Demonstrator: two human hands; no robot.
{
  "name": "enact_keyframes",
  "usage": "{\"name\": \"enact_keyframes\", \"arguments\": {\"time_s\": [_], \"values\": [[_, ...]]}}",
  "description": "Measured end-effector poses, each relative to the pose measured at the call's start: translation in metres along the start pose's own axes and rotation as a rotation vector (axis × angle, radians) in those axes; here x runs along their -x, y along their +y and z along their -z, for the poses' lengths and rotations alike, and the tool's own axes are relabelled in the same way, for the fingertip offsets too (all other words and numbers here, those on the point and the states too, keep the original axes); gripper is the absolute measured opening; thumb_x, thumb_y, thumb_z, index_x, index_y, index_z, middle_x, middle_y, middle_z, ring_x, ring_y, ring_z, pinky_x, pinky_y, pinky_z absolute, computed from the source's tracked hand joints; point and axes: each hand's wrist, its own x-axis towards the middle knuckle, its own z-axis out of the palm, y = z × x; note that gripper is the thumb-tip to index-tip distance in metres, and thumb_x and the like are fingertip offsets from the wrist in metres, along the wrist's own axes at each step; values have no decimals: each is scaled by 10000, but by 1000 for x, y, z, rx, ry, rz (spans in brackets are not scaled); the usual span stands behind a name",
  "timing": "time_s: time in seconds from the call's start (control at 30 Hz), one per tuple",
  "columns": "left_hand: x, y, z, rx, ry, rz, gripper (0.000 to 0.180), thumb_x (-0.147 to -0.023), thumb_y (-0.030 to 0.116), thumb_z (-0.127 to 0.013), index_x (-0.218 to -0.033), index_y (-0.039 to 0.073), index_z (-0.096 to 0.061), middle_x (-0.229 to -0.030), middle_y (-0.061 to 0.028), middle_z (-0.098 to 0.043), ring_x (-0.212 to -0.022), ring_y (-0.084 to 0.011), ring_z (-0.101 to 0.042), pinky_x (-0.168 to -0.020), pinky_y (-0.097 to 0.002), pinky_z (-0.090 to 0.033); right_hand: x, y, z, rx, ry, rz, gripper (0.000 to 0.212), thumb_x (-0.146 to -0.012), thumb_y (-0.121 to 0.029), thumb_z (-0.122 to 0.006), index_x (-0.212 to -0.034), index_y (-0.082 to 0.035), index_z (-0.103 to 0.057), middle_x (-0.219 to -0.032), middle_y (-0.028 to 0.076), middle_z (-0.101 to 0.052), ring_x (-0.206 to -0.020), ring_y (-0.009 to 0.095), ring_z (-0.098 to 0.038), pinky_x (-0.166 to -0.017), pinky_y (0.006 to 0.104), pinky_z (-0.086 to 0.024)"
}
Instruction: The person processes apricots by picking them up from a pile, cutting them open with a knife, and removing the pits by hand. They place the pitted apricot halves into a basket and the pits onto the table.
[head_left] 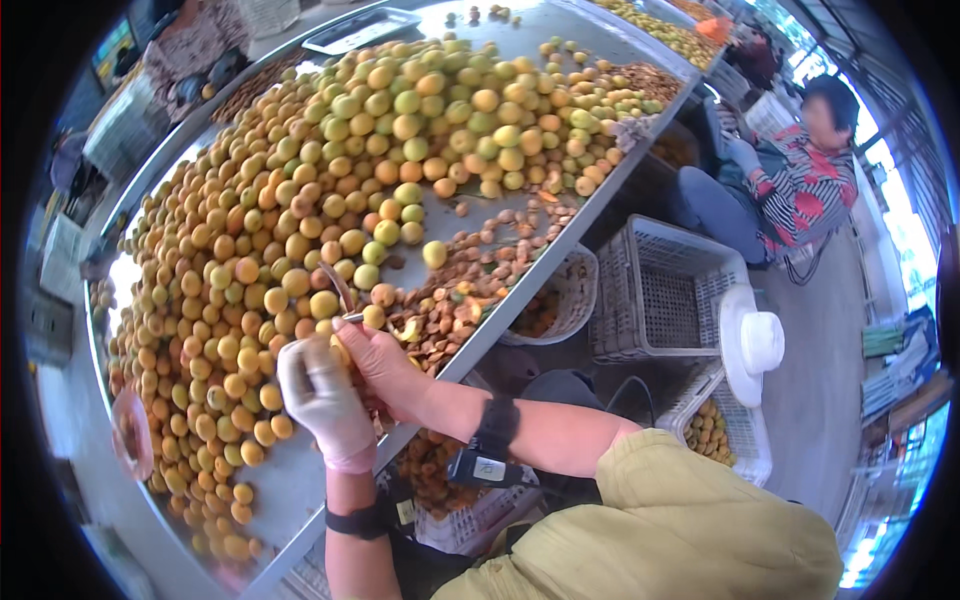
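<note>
My right hand [388, 368] is bare and wraps round a small knife [341, 288]. Its thin curved blade points up and away over the fruit, with a metal band at its base. My left hand [325, 400], in a white glove, is curled close beside the right one and blurred by motion. Between the two hands shows part of a yellow-orange apricot [343, 352], which the gloved fingers appear to grip; most of it is hidden. Just beyond lies a big heap of apricots [290, 240], green to orange. Brown pits [455, 310] are strewn to the right of my hands.
The metal table's raised edge [560, 270] runs diagonally in front of me. Below it stand a white basket [575, 300], a grey crate [685, 285] and a crate of apricots [712, 435]. A white hat [757, 342] hangs by the crate. A co-worker [800, 170] sits at right.
</note>
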Motion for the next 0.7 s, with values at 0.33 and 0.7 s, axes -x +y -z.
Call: {"name": "enact_keyframes", "arguments": {"time_s": [0.33,0.7], "values": [[-13,-29,13,882,48,874,431,-978,465,-523,-1102,64,-618,-923,-25,-628,-809,-156,-578,-705,-325,-483,5,-44,29,126,-71,175,301,-931,-140,-623,-1212,-46,-572,-829,-33,-567,-508,31,-423,-451,195,-351],[-17,-17,21,799,-430,764,429,-960,329,-602,-1273,44,-534,-1174,-76,-612,-1073,-210,-589,-937,-383,-508,12,-49,16,533,-154,295,381,-911,-104,-692,-1274,-80,-579,-927,-20,-618,-722,28,-514,-617,193,-423]]}}
